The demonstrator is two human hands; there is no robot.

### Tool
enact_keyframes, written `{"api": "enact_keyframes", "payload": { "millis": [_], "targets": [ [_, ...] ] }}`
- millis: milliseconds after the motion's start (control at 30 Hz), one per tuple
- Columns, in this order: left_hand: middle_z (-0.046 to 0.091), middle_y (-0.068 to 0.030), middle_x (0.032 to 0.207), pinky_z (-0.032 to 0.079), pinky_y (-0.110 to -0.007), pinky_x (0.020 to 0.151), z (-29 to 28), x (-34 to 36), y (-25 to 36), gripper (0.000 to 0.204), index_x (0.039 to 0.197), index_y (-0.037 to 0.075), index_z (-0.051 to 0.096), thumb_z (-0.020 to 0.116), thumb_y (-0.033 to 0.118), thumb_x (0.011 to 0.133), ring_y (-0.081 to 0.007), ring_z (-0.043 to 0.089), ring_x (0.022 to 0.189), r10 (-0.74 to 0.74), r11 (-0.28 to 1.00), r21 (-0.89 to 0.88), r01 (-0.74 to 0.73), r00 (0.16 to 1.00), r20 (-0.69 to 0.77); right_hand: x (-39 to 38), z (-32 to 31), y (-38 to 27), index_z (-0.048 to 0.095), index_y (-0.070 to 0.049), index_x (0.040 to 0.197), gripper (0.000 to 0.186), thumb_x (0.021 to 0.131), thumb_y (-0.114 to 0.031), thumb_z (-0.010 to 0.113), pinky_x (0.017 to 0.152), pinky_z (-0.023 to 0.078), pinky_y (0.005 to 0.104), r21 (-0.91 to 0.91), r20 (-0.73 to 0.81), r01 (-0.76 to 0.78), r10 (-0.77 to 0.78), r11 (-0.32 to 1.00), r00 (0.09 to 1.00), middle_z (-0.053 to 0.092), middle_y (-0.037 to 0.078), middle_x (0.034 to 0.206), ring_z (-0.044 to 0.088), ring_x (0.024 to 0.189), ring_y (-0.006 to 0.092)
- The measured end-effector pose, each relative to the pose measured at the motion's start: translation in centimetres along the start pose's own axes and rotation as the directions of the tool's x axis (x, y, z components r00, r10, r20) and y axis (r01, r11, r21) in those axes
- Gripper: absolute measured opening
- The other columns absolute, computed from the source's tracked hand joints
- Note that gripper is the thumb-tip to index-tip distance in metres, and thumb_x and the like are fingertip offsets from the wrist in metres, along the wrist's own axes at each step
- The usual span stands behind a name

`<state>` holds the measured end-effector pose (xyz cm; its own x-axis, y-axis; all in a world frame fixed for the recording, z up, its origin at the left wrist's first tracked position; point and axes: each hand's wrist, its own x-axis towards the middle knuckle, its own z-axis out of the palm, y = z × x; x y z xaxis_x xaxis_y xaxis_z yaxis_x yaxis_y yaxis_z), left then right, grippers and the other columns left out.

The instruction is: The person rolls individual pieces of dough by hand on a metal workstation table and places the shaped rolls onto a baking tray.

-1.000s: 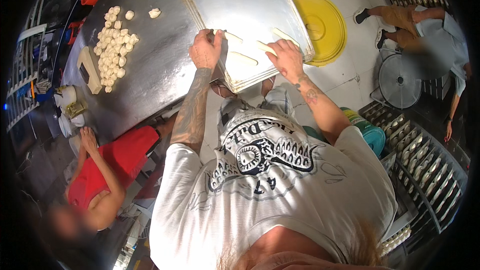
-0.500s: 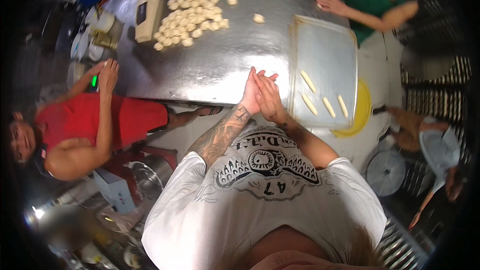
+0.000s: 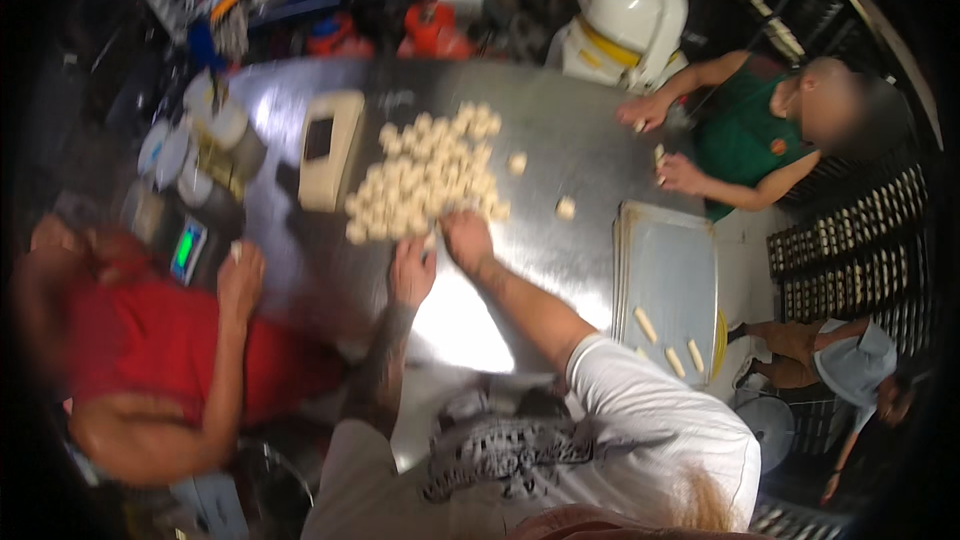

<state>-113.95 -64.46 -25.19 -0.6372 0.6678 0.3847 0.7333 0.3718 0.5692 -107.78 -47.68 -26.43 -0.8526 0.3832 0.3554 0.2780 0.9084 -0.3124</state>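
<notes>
Many small pale dough balls (image 3: 425,175) lie heaped on the steel table. At the heap's near edge my left hand (image 3: 412,272) rests with its fingers bent around a dough ball (image 3: 430,238). Just to its right, my right hand (image 3: 468,240) reaches against the heap, fingers curled down on a dough ball that they mostly hide. Two loose dough balls, one of them the farther-right ball (image 3: 566,207), sit apart from the heap. On the right, a stack of metal trays (image 3: 670,250) carries several rolled dough sticks (image 3: 675,361).
A beige scale (image 3: 331,155) stands left of the heap, by tubs (image 3: 225,125) and a lit green display (image 3: 187,248). One person in red (image 3: 150,350) works at left; another in green (image 3: 745,135) handles dough at far right. A white mixer (image 3: 630,15) stands behind the table.
My hands were pressed together near the table's front edge. They have separated and stretched forward to the dough heap. My view has shifted, showing more beyond the table.
</notes>
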Motion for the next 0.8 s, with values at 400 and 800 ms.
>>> {"api": "enact_keyframes", "payload": {
  "millis": [400,800],
  "targets": [
    [0.069,-0.0182,0.109,0.055,-0.046,0.092,-2.8,-2.9,1.9,0.024,0.110,0.002,0.070,0.081,0.015,0.093,-0.0371,0.070,0.106,-0.112,0.971,-0.197,0.133,0.987,0.116,-25.4,-16.8,2.9,0.071,-0.003,0.125,0.041,0.097,-0.032,0.076,0.093,0.060,0.0419,0.585,0.242,-0.596,0.583,0.550,0.776,0.078,0.022,0.111,0.077,0.102,0.0349],
    [0.071,-0.0200,0.118,0.054,-0.051,0.093,-1.0,-7.7,4.1,0.057,0.127,0.004,0.071,0.086,0.043,0.088,-0.0379,0.070,0.104,0.042,0.994,0.078,-0.074,0.936,0.350,-24.5,-14.5,7.5,0.071,-0.010,0.113,0.050,0.091,-0.054,0.078,0.095,0.052,0.0497,0.039,0.041,-0.254,0.253,0.966,0.967,0.065,0.016,0.120,0.065,0.111,0.0349]
  ]
}}
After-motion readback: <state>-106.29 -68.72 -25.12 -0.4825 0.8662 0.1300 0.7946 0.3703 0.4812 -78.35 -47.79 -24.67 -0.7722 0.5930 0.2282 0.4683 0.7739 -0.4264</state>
